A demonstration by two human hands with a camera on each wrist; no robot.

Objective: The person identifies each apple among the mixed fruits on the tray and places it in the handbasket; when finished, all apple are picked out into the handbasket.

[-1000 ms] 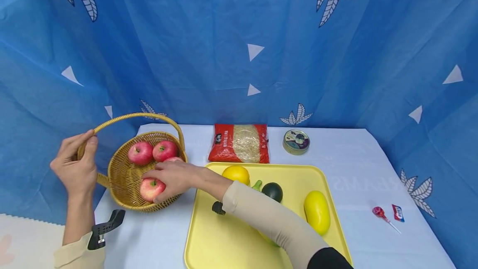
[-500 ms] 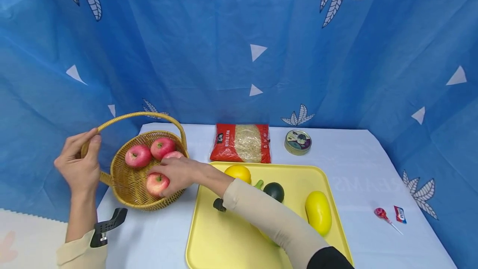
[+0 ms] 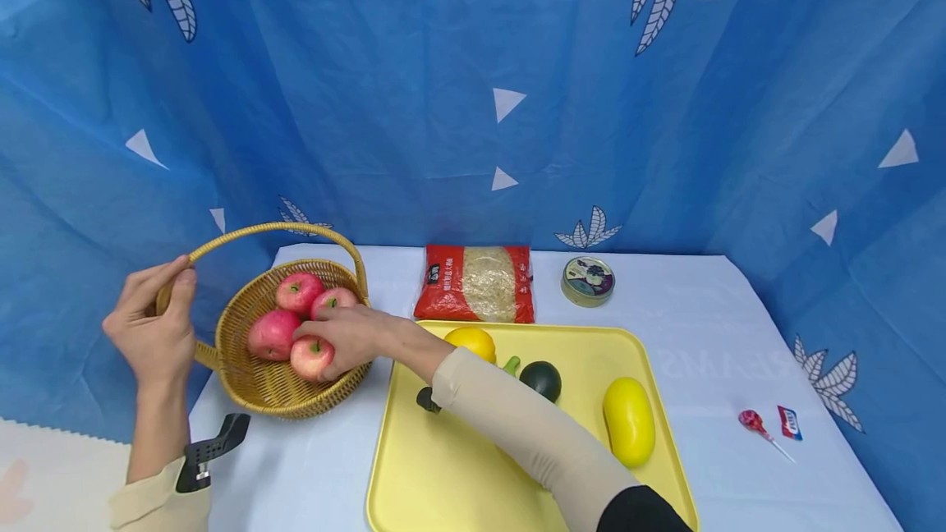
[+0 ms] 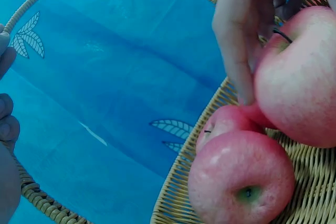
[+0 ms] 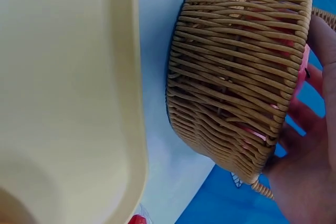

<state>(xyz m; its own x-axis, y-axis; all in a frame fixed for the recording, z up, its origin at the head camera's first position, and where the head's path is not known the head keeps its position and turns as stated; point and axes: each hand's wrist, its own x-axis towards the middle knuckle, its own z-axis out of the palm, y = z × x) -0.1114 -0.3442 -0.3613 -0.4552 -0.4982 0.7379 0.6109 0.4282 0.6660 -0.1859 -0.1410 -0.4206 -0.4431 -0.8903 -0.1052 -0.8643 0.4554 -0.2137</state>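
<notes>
My left hand (image 3: 151, 323) grips the arched handle (image 3: 269, 228) of a wicker basket (image 3: 229, 351) at the left end of the table. Inside lie several pink-red apples: one apple (image 3: 274, 335) at the left, another apple (image 3: 299, 293) at the back, and a third apple (image 3: 334, 300) partly behind my right hand (image 3: 351, 337). My right hand reaches over the basket's right rim and holds the front apple (image 3: 311, 358), fingers on its far side and thumb nearer. That apple (image 4: 302, 77) looks large in the left wrist view, beside my right hand's fingers (image 4: 239, 51).
A yellow tray (image 3: 443, 483) under my right forearm bears a lemon-like fruit (image 3: 473, 343), a dark green fruit (image 3: 542, 380) and a long yellow fruit (image 3: 629, 421). Behind it lie a red bag (image 3: 476, 284) and a round tin (image 3: 587, 281). A lollipop (image 3: 754, 423) and small packet (image 3: 789, 423) lie right.
Inside the basket the left apple has come forward, and the two back apples have shifted left and back. My right hand has moved the held apple slightly right and back. The left hand stays on the handle.
</notes>
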